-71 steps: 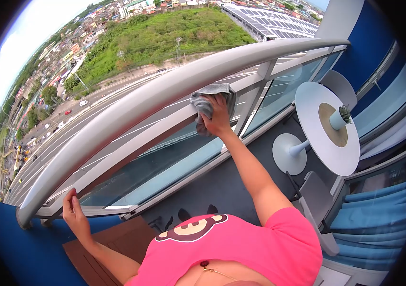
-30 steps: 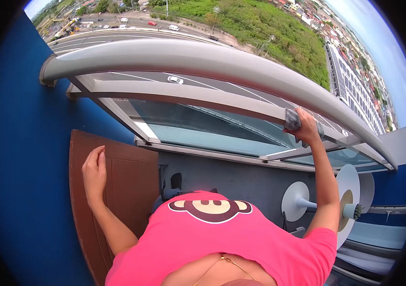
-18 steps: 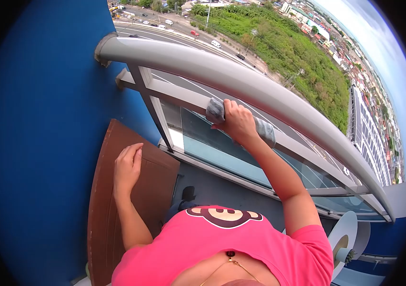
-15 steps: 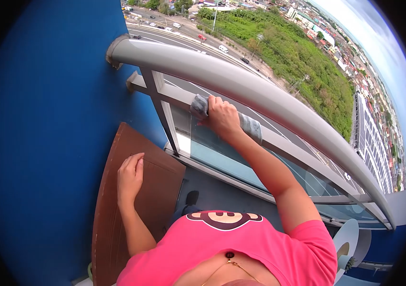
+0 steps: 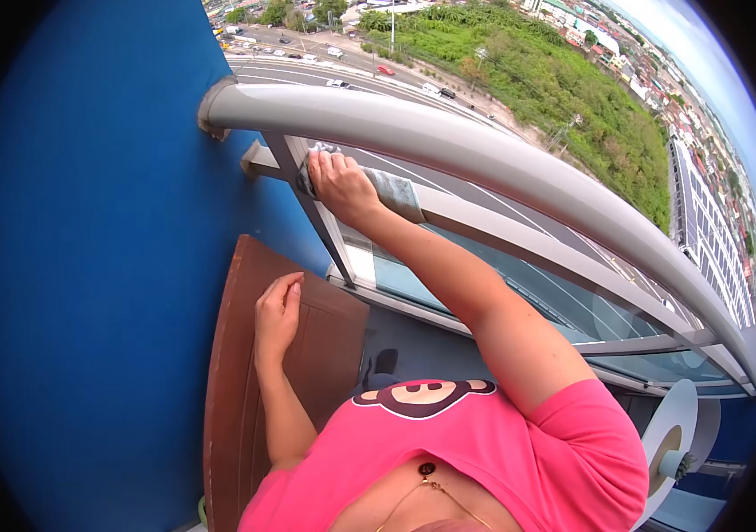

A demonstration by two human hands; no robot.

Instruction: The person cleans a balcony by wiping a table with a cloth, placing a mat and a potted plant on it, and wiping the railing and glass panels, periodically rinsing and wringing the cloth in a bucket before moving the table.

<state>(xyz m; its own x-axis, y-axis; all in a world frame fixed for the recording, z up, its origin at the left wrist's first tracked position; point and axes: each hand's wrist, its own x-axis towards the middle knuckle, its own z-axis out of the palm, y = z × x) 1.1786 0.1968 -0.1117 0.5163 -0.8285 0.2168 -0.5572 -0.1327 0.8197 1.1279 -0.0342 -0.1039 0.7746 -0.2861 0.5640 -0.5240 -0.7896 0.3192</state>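
Note:
My right hand [image 5: 340, 184] is closed around a grey cloth [image 5: 400, 194], pressing it onto the lower metal rail [image 5: 520, 243] of a balcony railing. One end of the cloth bunches against the upright post [image 5: 333, 239], while the rest drapes along the rail. Above them curves the thick grey top handrail [image 5: 449, 133]. With its fingers loosely curved and apart from the thumb, my left hand [image 5: 277, 321] holds nothing. It hovers over a brown wooden panel [image 5: 240, 372], and I cannot tell whether it touches it.
A blue wall [image 5: 103, 266] rises on the left, where the rails end. Glass panes [image 5: 564, 306] fill the railing below the lower rail. Beyond it, far below, lies a road [image 5: 307, 75] with cars. A light round table or seat [image 5: 669, 434] stands at the right.
My right hand has slid the cloth left along the lower rail to the post. My view has shifted slightly; my left hand keeps nearly the same pose over the brown panel.

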